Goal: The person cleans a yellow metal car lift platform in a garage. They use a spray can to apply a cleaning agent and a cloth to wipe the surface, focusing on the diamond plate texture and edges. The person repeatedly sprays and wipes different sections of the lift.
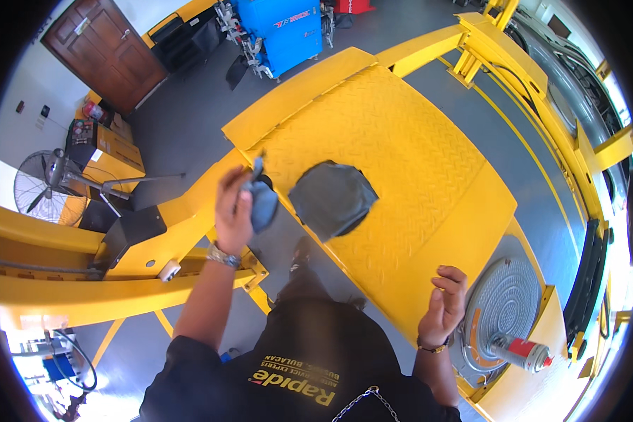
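My left hand point(233, 214) is raised over the near left edge of a yellow ramp plate, its fingers closed round a blue-grey, soft-looking bundle point(263, 205), perhaps a rag. Its exact kind is blurred. Just right of it, a dark grey piece point(333, 200) with an uneven round outline lies on the yellow tread-plate ramp point(415, 169); it looks like folded cloth or a cover. At the right, my right hand point(444, 306) hovers by the ramp's near edge, fingers loosely bent and apart, holding nothing.
A round grey metal turntable point(503, 302) sits right of the ramp, with a red and silver spray can point(520, 352) lying on it. Yellow lift beams point(49, 295) run along the left. A pedestal fan point(49, 186), a blue machine point(281, 35) and a vehicle point(555, 77) stand beyond.
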### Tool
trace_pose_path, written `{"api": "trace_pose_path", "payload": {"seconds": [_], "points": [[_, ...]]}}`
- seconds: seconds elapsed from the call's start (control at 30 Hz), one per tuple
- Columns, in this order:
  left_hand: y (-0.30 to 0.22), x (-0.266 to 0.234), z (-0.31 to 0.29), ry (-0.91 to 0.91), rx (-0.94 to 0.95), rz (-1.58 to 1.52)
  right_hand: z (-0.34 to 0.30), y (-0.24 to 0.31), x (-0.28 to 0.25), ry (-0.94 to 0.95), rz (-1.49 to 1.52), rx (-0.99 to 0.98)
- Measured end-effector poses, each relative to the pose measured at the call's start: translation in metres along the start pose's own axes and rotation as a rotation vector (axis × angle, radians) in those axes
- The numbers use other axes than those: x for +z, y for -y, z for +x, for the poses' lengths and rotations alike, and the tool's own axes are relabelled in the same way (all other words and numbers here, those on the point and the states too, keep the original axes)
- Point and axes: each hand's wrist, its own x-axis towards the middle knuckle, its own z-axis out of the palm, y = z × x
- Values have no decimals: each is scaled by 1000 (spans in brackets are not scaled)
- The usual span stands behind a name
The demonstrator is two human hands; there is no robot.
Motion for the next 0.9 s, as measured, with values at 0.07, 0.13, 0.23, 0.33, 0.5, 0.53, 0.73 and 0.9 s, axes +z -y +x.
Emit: {"api": "trace_pose_path", "payload": {"seconds": [0.07,0.13,0.23,0.33,0.5,0.53,0.73,0.9], "points": [[41,-13,50,19,-29,99,19,4,39,90,25,-2],[69,-14,97,140,-109,184,35,4,73,163,-7,-82],[117,12,139,471,13,743,52,3,120,192,-72,-128],[85,41,175,702,-109,924,56,-7,149,99,-110,-68],[108,113,239,770,57,787,61,-6,181,32,-164,41],[113,136,257,772,89,789,61,-4,180,36,-195,54],[95,294,357,828,77,683,40,13,178,-241,-357,279],[103,393,437,889,48,692,29,18,187,-385,-399,370]]}}
